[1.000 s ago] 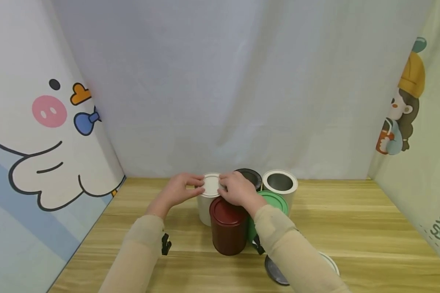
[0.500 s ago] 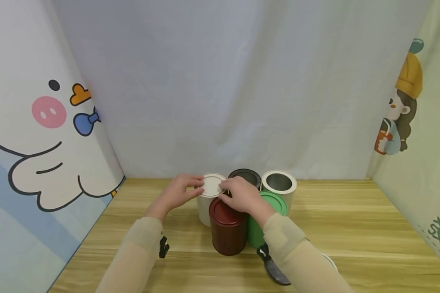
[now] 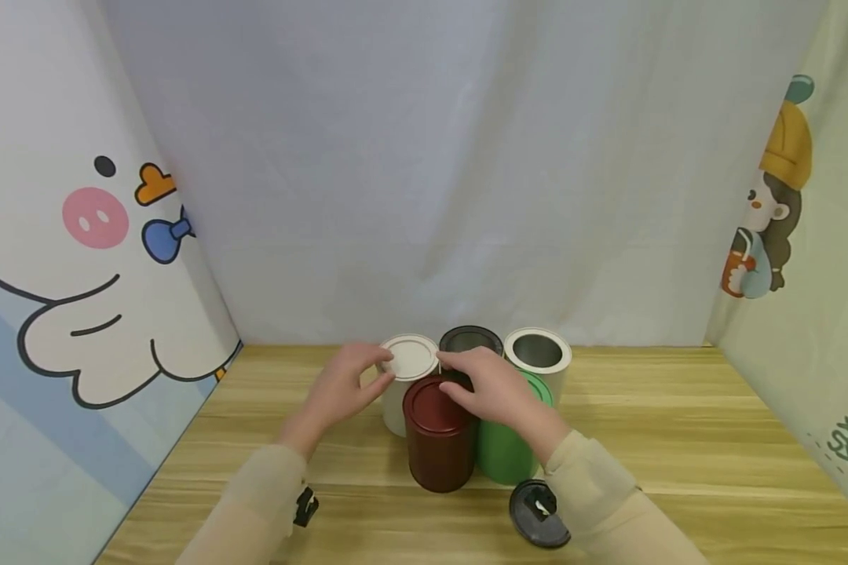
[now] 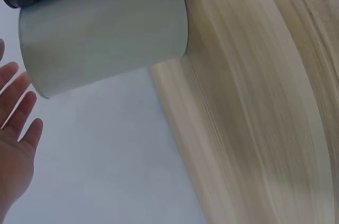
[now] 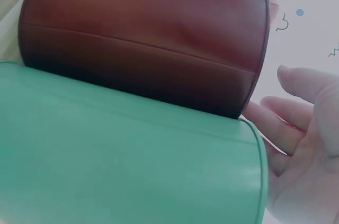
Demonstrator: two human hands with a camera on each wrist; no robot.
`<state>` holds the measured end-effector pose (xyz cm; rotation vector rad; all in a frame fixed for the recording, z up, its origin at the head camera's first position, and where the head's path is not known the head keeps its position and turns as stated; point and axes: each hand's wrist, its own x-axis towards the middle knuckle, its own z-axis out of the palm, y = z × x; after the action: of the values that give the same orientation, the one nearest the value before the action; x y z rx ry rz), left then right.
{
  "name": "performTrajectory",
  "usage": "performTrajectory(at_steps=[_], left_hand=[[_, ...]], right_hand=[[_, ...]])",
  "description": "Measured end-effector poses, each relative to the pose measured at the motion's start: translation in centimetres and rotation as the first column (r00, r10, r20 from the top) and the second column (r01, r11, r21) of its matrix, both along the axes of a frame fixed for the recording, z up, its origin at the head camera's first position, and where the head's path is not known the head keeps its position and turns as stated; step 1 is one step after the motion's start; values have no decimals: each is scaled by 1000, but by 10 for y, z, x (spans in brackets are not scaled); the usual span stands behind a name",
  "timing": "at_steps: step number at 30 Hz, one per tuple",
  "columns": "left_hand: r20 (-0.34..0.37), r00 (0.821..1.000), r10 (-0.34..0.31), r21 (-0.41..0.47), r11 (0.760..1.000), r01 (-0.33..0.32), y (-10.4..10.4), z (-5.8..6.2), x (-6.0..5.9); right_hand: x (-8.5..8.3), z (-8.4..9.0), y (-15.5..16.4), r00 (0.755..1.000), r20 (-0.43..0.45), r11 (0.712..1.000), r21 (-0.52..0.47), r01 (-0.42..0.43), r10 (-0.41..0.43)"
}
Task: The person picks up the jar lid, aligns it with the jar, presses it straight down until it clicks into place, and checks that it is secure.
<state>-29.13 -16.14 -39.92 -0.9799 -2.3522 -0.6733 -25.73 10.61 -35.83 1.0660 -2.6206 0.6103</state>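
The hands are seen over a cluster of tins at the middle of the worktop (image 3: 678, 408), apart from each other, one to either side of the white lidded tin (image 3: 404, 384). The left hand (image 3: 345, 386) is held at the tin's left edge with its fingers loosely spread; the fingertips appear to rest at the rim of the white lid (image 3: 410, 356), though whether anything is actually pinched cannot be told from the head view. In the left wrist view the fingers (image 4: 18, 107) are shown straight and just clear of the tin's wall. The right hand (image 3: 491, 386) is laid relaxed across the tops of the dark red tin (image 3: 438, 435) and the green tin (image 3: 503, 451), its fingertips reaching toward the lid's right edge; nothing is seen to be gripped by it.

The white tin stands upright (its long axis vertical), directly ahead of both hands and between them, behind and touching the dark red tin. The left hand is judged the nearer, its side of the tin being unobstructed, while the right must reach over the red tin.

Behind are set an open black tin (image 3: 470, 342) and an open white tin (image 3: 539, 355), side by side. A loose dark lid (image 3: 537, 524) lies flat on the near worktop beneath the right sleeve (image 3: 608, 510).
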Motion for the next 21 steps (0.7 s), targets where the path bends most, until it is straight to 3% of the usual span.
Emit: performTrajectory(at_steps=[13,21], left_hand=[[76,997,-17,6,1000,17,17,13,34],[141,990,-30,21,999,28,34,16,57]], right_hand=[[19,-3,24,996,-86,998,-52,-37,33],[29,-7,42,987,-134,988,-115,-107,92]])
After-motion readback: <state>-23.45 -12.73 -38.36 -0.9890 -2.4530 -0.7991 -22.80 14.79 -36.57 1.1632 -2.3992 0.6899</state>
